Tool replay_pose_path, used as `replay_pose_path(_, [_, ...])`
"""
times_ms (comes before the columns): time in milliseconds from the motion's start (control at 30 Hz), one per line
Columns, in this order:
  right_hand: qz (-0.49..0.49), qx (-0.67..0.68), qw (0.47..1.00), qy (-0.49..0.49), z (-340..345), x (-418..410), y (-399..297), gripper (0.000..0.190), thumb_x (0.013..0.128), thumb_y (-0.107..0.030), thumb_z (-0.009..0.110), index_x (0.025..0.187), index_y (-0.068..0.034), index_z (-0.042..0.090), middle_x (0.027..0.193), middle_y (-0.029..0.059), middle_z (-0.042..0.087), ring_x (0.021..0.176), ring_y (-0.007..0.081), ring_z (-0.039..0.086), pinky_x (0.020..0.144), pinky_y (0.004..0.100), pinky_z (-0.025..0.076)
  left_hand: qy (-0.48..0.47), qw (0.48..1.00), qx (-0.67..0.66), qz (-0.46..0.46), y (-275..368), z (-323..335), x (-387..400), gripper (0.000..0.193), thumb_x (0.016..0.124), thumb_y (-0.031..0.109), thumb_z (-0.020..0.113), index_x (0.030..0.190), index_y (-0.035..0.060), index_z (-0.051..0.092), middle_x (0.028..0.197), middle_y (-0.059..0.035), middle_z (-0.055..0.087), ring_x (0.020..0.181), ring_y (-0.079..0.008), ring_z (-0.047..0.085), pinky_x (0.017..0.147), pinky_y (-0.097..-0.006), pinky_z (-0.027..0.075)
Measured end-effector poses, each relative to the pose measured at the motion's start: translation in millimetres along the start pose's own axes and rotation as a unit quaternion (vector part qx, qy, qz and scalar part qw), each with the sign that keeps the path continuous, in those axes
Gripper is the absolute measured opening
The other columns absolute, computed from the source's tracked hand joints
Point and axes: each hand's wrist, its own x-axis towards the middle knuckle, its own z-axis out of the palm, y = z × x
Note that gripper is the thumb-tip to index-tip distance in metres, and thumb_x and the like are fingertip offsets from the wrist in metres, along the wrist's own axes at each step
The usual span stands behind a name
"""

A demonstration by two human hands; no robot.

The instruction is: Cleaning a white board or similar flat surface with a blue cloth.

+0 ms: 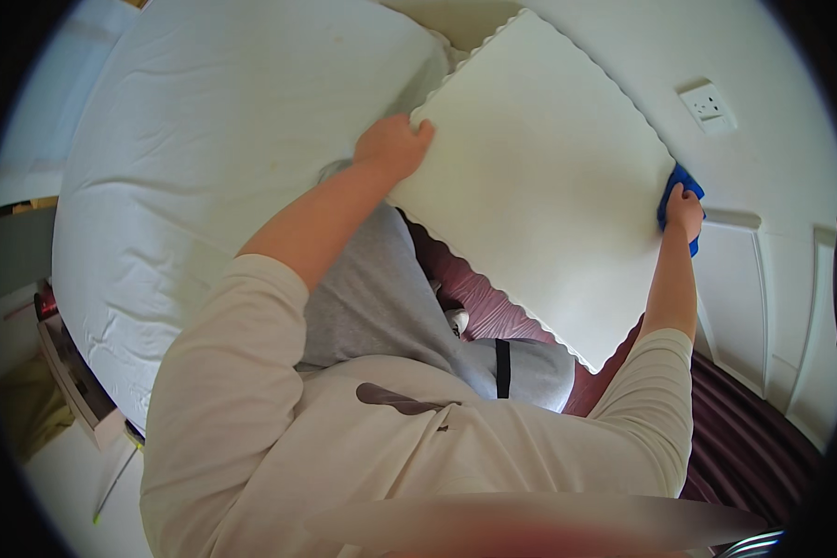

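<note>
A white square board [537,174] with a scalloped edge lies tilted across the view in front of me. My left hand [395,145] grips its left edge, thumb on the top face and fingers curled past the rim. At the right corner, my right hand [685,209] holds a crumpled blue cloth [672,192] against the board's edge. The board's underside and whatever supports it are hidden. Under its near edge, my legs in grey trousers [370,286] show beside shiny dark pink fabric [474,289].
A bed with a white sheet [202,139] fills the left. On the right, the white wall carries a power socket [708,106] and panel moulding [732,279]. Dark maroon curtain fabric [739,432] hangs below it. An open drawer [77,376] sits low at the far left.
</note>
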Motion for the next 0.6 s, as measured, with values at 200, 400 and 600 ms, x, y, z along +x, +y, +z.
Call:
replay_pose_path(200, [-0.040,0.008,0.999,0.017,3,-16,4,0.051,0.090,-0.055,0.050,0.085,-0.009,0.072,0.091,0.0181,0.072,0.087,0.0404,0.068,0.076,0.0500,0.053,-0.012,1.000,-0.012,-0.004,1,-1,2,0.062,0.093,0.052,0.043,0.109,-0.0006,0.070,0.111,-0.0228,0.070,0.107,-0.0384,0.065,0.093,-0.0486,0.051])
replay_pose_path(400, [-0.085,0.012,0.996,0.025,-7,-72,19,0.044,0.089,-0.046,0.051,0.077,-0.007,0.067,0.083,0.0214,0.069,0.080,0.0426,0.066,0.070,0.0531,0.050,-0.004,1.000,-0.015,0.010,1,0,3,0.061,0.092,0.051,0.044,0.107,-0.0007,0.072,0.110,-0.0237,0.070,0.106,-0.0393,0.066,0.093,-0.0493,0.052])
replay_pose_path(600, [-0.063,0.035,0.997,0.014,-26,-141,30,0.036,0.086,-0.038,0.054,0.073,-0.006,0.063,0.077,0.0209,0.067,0.074,0.0421,0.064,0.066,0.0518,0.049,0.016,1.000,-0.007,0.017,2,0,8,0.060,0.091,0.051,0.045,0.105,-0.0009,0.073,0.110,-0.0255,0.070,0.105,-0.0411,0.067,0.093,-0.0494,0.052])
